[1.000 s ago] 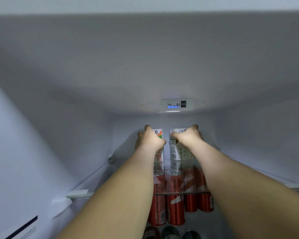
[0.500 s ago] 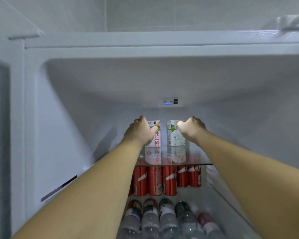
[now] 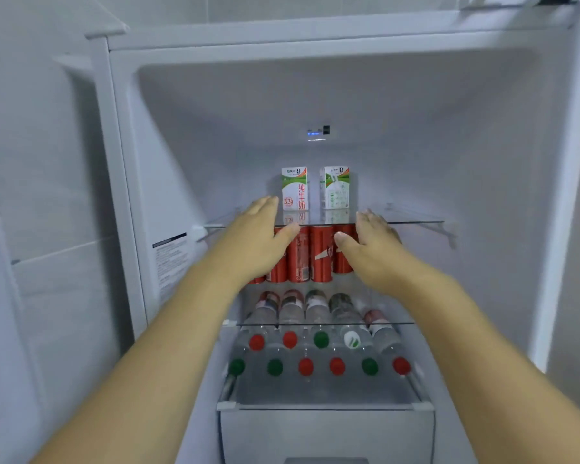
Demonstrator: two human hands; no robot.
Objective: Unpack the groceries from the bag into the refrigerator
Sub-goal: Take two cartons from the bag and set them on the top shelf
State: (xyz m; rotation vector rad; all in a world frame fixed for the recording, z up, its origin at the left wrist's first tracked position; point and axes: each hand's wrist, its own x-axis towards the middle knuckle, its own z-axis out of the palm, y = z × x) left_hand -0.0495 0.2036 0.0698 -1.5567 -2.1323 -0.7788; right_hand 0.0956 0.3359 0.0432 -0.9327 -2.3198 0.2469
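Progress judged well advanced: refrigerator [image 3: 482, 128] stands open and stocked on every visible level. Left to right at the top glass shelf [image 3: 416, 220]: left hand [image 3: 258, 236] released, fingers straight and flat, holding nothing, just in front of the shelf edge; left milk carton [image 3: 294, 188] upright on the shelf, just beyond that hand and apart from it; right milk carton [image 3: 335, 187] upright beside the first, a small gap between; right hand [image 3: 370, 241] likewise released, fingers extended, empty. Both cartons count as placed. Below the shelf, a row of red cans [image 3: 310, 256] stands upright, partly hidden by both hands. Lower down, bottles [image 3: 318, 339] lie on their sides with red and green caps facing out, in two rows; a drawer [image 3: 325, 430] sits beneath. Grocery bag not in view, so what remains to unpack cannot be told. Top shelf has bare glass on both sides of the cartons; nothing visible blocks the hands' way out.
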